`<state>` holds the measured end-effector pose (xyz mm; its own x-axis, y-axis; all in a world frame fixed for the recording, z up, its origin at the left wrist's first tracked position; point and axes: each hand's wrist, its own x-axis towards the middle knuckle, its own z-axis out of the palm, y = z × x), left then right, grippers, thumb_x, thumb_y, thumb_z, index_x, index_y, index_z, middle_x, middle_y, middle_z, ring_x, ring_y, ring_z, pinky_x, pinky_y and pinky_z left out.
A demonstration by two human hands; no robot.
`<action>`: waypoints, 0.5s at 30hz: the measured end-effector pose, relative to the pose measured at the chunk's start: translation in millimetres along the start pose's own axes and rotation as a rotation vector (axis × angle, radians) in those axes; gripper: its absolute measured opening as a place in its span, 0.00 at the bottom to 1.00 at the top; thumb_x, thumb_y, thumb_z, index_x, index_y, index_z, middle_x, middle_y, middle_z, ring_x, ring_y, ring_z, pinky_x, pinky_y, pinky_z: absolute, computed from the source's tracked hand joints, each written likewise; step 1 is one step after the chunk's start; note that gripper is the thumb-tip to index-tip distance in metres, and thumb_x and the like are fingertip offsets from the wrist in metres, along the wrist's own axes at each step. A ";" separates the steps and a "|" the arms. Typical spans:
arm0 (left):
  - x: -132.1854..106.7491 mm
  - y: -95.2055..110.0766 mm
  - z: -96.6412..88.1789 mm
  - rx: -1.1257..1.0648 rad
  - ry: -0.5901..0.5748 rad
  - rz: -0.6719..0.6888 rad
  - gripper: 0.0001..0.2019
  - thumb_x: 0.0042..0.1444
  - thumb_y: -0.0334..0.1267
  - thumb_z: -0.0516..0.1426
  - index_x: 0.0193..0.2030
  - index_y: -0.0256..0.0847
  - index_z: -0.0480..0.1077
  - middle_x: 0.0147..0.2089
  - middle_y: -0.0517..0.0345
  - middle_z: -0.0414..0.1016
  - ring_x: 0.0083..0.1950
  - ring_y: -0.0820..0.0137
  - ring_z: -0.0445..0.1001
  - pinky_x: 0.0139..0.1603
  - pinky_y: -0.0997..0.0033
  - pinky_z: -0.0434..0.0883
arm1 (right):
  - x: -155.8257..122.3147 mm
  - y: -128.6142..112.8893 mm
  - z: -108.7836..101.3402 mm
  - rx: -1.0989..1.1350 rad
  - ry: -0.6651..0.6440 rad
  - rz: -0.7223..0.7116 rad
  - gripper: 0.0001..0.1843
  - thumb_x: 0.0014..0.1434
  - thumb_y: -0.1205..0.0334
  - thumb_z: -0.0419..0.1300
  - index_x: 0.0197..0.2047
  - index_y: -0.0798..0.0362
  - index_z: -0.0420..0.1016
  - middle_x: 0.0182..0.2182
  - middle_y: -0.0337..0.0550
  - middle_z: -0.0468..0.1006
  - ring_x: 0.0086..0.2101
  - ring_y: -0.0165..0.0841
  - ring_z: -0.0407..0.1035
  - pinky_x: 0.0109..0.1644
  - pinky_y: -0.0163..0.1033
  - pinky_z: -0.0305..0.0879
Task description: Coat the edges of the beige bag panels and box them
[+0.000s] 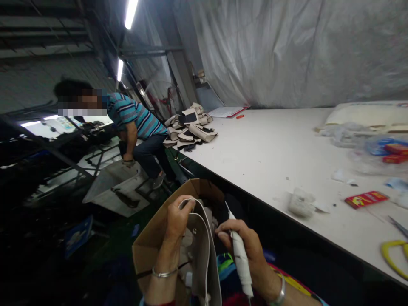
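My left hand [178, 219] grips the top edge of a beige bag [202, 242], thumb and fingers closed over its rim. The bag looks stiff and stands open toward me, with a small round metal snap on its inner face. My right hand [245, 242] is wrapped round a slim pointed tool [240, 259] with a white-wrapped handle. Its thin metal tip points up and away, just right of the bag. The right fingertips are close to the bag's edge; whether they touch it I cannot tell. Behind the bag is an open cardboard box [149, 244].
On the white table [255, 148] lie a pile of beige pieces [191, 129], a red packet [366, 199], yellow-handled scissors [393, 255] and plastic bags [347, 136]. A person in a striped shirt [137, 114] bends over a grey bin [111, 182] at left.
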<state>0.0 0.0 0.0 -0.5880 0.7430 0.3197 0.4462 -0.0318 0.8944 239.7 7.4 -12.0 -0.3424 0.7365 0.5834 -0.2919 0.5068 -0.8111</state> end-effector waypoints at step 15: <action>26.4 18.9 -16.4 -0.194 0.620 -0.076 0.17 0.41 0.45 0.70 0.35 0.35 0.80 0.31 0.58 0.77 0.33 0.68 0.73 0.35 0.70 0.69 | 2.4 23.7 -23.9 -0.199 0.244 0.055 0.10 0.69 0.63 0.65 0.53 0.46 0.77 0.45 0.43 0.82 0.42 0.35 0.78 0.47 0.38 0.75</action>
<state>-18.2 8.1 30.4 -0.9190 0.2262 0.3228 0.2925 -0.1576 0.9432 253.3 31.9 -30.8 -0.1213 0.8387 0.5309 -0.0898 0.5234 -0.8473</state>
